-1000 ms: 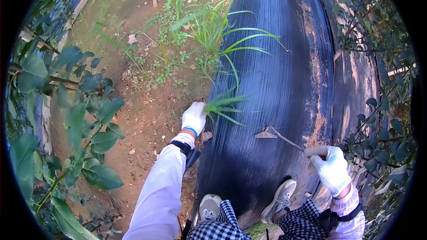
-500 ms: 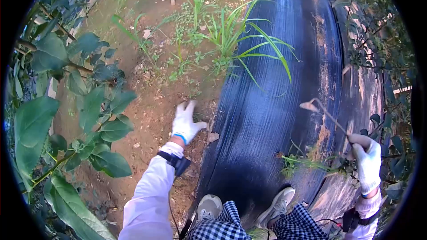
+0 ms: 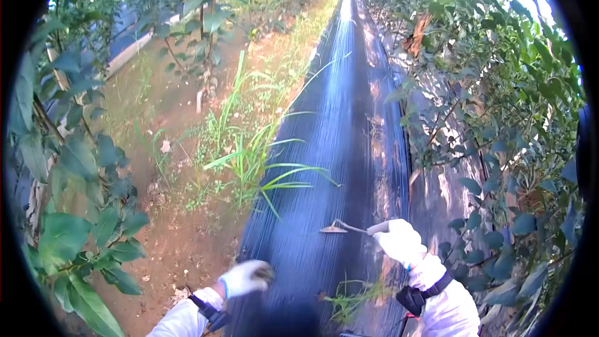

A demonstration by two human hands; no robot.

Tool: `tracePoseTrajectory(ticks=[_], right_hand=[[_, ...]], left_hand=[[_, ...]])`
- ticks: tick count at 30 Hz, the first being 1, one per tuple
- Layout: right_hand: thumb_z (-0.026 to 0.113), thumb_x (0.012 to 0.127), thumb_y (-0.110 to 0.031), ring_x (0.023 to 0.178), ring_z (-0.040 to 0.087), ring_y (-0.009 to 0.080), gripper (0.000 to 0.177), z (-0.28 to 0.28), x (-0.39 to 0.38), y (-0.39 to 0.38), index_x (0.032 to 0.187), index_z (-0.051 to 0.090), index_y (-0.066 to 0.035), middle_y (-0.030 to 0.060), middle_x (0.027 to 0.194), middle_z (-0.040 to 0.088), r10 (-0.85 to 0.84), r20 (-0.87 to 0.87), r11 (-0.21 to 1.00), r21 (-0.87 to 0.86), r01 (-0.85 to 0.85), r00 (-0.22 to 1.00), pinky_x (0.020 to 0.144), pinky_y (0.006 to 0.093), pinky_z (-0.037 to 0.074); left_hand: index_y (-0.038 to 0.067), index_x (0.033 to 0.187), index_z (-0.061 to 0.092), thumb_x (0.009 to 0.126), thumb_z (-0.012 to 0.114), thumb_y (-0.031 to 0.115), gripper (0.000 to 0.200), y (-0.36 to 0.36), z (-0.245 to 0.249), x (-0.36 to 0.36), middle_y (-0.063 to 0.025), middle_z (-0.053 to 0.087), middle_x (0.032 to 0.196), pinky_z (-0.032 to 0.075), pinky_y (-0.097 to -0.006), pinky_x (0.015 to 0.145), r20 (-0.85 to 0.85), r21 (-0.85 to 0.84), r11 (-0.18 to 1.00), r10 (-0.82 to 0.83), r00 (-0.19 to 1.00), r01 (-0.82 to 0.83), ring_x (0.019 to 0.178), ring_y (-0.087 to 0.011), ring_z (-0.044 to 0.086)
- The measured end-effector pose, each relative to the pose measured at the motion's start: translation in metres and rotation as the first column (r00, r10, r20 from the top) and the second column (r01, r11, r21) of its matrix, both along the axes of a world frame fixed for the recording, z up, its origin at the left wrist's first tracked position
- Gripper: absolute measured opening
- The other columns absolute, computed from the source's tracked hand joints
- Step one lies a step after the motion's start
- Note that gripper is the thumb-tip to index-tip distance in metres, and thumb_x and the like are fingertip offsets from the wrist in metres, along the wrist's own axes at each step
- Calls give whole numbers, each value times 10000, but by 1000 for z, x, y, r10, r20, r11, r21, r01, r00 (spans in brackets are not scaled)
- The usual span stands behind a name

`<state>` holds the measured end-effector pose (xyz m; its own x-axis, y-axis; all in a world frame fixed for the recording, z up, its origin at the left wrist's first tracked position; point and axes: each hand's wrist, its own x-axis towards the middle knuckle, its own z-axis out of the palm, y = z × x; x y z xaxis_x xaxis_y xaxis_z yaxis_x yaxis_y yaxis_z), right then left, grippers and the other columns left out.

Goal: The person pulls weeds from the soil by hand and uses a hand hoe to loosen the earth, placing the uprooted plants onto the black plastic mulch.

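My right hand (image 3: pixel 399 241), in a white glove, grips the handle of a small hand hoe (image 3: pixel 334 229). The hoe's thin bent neck and triangular blade point left, over the black ground sheet (image 3: pixel 312 175). My left hand (image 3: pixel 245 278), also gloved, is low over the sheet's left edge, its fingers curled and slightly blurred. A small dark-green weed clump (image 3: pixel 266 273) shows at its fingertips. Ahead of the left hand, a tuft of long grass (image 3: pixel 246 165) leans from the soil over the sheet. Pulled-looking weeds (image 3: pixel 357 299) lie on the sheet below the hoe.
Bare soil (image 3: pixel 168 237) with low weeds runs along the left. Leafy branches (image 3: pixel 93 243) reach in from the left, and dense shrubs (image 3: pixel 499 150) crowd the right side. The sheet continues far ahead between the rows.
My view has tilted up along the row. My left hand, spread over the soil before, is now curled around a small green clump. My right hand has brought the hoe leftward over the sheet.
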<state>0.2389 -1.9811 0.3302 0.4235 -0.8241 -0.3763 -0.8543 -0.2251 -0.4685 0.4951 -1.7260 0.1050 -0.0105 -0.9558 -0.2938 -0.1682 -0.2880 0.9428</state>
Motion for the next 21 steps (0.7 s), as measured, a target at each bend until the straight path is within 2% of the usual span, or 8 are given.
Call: tracePoseTrajectory(ticks=[1,3,4,6,7,11,17,21], right_hand=[[555,777,-198,747,697,191,296,-4,1,-11,951,749,-56,111,742,706,20,7,998,51,-20,1000,760,301,542],[554,770,-226,735,692,196,297,0,-1,-32,931,754,-78,94,727,702,122,-34,990,78,-119,992,748,300,538],[552,769,-232,744,694,195,300,0,-4,-42,933,755,-82,93,732,704,139,-22,987,85,-137,990,752,303,538],[551,771,-238,753,695,199,303,-12,-12,-68,941,755,-91,86,745,710,183,38,976,109,-186,982,758,313,538],[550,774,-240,759,697,205,306,-12,-14,-76,957,757,-107,80,751,714,154,62,979,124,-161,986,760,314,537],[546,793,-238,772,705,199,314,-24,-14,-101,999,757,-129,72,749,723,156,26,974,160,-158,987,754,303,534],[547,831,-223,745,705,181,290,-14,-6,-116,1003,756,-121,75,753,726,76,23,967,241,-79,997,745,295,524],[550,837,-208,741,705,183,279,-10,-6,-113,996,757,-112,81,728,721,46,23,969,241,-51,999,730,302,523]], left_hand=[[-6,1364,435,787,764,209,698,-3,8,-8,-174,606,1220,494,-363,951,333,-48,983,-153,930,179,1094,-252,624],[-4,1389,413,786,761,219,731,-9,28,-4,-194,554,1301,489,-374,959,197,105,994,-50,979,30,1114,-279,617],[-5,1372,443,787,757,233,705,-13,36,5,-194,576,1279,485,-370,969,426,82,996,-14,904,-23,1118,-277,615],[4,1288,544,799,733,248,578,-10,81,12,-179,646,1172,492,-350,958,464,182,915,242,852,-359,1082,-260,632],[22,1232,583,807,705,302,522,6,60,25,-194,659,1135,489,-369,938,523,109,897,314,792,-427,1080,-306,630],[28,1187,626,817,708,255,442,30,120,33,-151,692,1083,512,-355,900,676,269,860,152,721,-433,1015,-266,664],[56,1178,647,837,689,285,413,54,184,26,-153,688,1100,502,-373,914,698,353,752,185,692,-557,1036,-285,656],[82,1169,658,826,679,310,413,43,156,48,-163,681,1113,502,-380,907,717,357,720,197,669,-595,1034,-314,650]])
